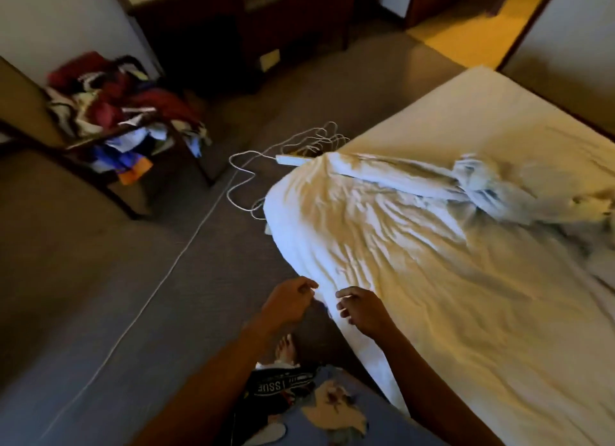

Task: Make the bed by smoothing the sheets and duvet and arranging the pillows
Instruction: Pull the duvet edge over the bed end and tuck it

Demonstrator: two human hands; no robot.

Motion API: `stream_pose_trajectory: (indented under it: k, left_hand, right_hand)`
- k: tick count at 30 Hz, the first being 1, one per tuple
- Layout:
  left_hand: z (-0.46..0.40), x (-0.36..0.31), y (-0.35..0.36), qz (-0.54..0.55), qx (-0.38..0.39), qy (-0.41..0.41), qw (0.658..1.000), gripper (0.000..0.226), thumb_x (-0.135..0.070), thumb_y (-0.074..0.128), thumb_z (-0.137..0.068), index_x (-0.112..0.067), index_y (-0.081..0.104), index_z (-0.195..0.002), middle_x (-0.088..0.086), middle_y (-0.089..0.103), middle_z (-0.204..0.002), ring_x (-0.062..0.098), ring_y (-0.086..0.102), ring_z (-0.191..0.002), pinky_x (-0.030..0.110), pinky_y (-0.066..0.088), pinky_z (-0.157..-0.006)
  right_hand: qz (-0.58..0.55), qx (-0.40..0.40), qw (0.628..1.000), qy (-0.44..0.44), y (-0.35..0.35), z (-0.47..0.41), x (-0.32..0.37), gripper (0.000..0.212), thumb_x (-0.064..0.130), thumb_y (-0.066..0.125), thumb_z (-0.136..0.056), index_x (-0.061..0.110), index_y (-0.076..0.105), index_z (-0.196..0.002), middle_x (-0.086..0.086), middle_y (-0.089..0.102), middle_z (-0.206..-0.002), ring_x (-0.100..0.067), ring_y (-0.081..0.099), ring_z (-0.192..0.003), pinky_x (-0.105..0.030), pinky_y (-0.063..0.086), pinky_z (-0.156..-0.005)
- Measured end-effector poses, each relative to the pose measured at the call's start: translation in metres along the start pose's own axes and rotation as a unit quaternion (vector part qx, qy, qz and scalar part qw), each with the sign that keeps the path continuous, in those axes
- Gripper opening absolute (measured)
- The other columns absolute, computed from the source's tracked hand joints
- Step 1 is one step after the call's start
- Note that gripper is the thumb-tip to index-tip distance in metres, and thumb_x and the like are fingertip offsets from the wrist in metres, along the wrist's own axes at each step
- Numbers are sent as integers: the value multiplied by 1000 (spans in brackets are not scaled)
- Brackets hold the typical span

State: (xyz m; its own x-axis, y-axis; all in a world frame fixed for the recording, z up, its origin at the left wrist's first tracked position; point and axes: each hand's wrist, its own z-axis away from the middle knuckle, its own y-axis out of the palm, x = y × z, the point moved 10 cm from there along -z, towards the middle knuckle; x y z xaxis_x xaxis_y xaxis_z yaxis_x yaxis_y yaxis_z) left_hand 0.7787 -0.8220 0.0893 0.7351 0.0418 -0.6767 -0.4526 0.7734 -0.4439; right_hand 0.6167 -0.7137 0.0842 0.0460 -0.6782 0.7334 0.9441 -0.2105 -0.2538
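Note:
A white wrinkled duvet [382,232] lies spread across the bed [466,113], bunched into a twisted ridge toward the right. Its near edge hangs over the mattress side. My left hand [289,301] is at that edge with fingers curled, fingertips at the fabric's border; whether it pinches the cloth is unclear. My right hand [361,311] hovers over the same edge, fingers loosely curled and apart, holding nothing. No pillows are in view.
A white cable [186,246] runs across the grey carpet to a power strip [293,160] beside the bed. A chair piled with clothes [123,119] stands at the left. A dark desk [246,29] is at the back, an open doorway [479,29] at the right.

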Motion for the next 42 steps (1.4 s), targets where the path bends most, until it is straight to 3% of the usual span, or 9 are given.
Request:
stream_pose_trajectory:
  k: [8, 14, 20, 23, 27, 30, 34, 39, 42]
  left_hand:
    - [-83, 39, -192, 9, -66, -52, 996, 21, -26, 56, -103, -29, 67, -120, 0, 72, -108, 16, 70, -95, 34, 57, -85]
    - [-160, 36, -278, 8, -61, -70, 996, 22, -24, 54, -102, -26, 69, -119, 3, 73, -114, 20, 68, -104, 41, 54, -98]
    - [-228, 25, -389, 27, -88, -91, 992, 27, -26, 55, -103, -21, 66, -127, 3, 70, -122, 15, 66, -102, 26, 51, -84]
    - [-261, 29, -442, 50, -82, -98, 991, 26, -30, 57, -102, -26, 66, -127, -1, 69, -120, 11, 64, -101, 27, 50, -87]
    - [-311, 42, -497, 46, -25, -111, 992, 20, -22, 57, -103, -22, 68, -120, -3, 69, -106, 15, 67, -99, 36, 54, -97]
    - [-363, 41, -540, 94, 10, -98, 991, 20, 0, 55, -101, -8, 67, -115, 4, 67, -100, 12, 65, -83, 26, 56, -80]
    - [-432, 30, -602, 98, 19, -82, 992, 15, 0, 54, -102, -6, 64, -112, 2, 65, -84, -2, 66, -61, 11, 49, -57]
    - [-528, 0, -650, 50, 60, -60, 995, 25, -6, 57, -100, -28, 67, -93, -5, 72, -77, 22, 65, -80, 34, 54, -75]
    - [-574, -50, -662, -8, 104, -28, 994, 19, -26, 54, -101, -37, 69, -96, 4, 75, -99, 25, 71, -95, 43, 55, -97]
  right_hand:
    - [4, 53, 998, -16, 105, -131, 155, 28, 10, 53, -98, 24, 75, -90, -4, 76, -79, -14, 68, -67, -28, 48, -61]
    - [-13, 48, 998, 33, 110, -229, 216, 28, 4, 48, -98, 13, 74, -99, -12, 74, -84, -16, 64, -65, -24, 45, -55]
    - [88, 79, 993, 0, 140, -332, 323, 30, 8, 49, -97, 24, 73, -89, -1, 75, -78, -11, 68, -67, -20, 47, -62]
    - [124, 115, 985, -31, 164, -371, 387, 25, 8, 49, -100, 18, 72, -96, 0, 70, -80, -11, 64, -69, -13, 46, -52]
    - [181, 142, 971, -69, 196, -435, 448, 21, 16, 54, -101, 29, 69, -94, 11, 67, -85, -7, 63, -80, -27, 55, -78]
    - [166, 127, 977, -51, 209, -488, 478, 23, 14, 56, -101, 31, 67, -91, 12, 67, -83, -6, 63, -79, -38, 55, -94]
    - [163, 90, 982, -22, 219, -547, 524, 23, 14, 52, -103, 20, 72, -109, -4, 74, -101, -22, 70, -97, -43, 54, -97]
    - [138, 23, 990, 9, 203, -599, 577, 24, 22, 51, -105, 21, 71, -119, -4, 72, -118, -21, 67, -108, -40, 53, -101]
    - [103, -12, 993, 55, 180, -621, 584, 22, 26, 52, -105, 24, 70, -117, -3, 72, -116, -20, 68, -104, -39, 54, -98]
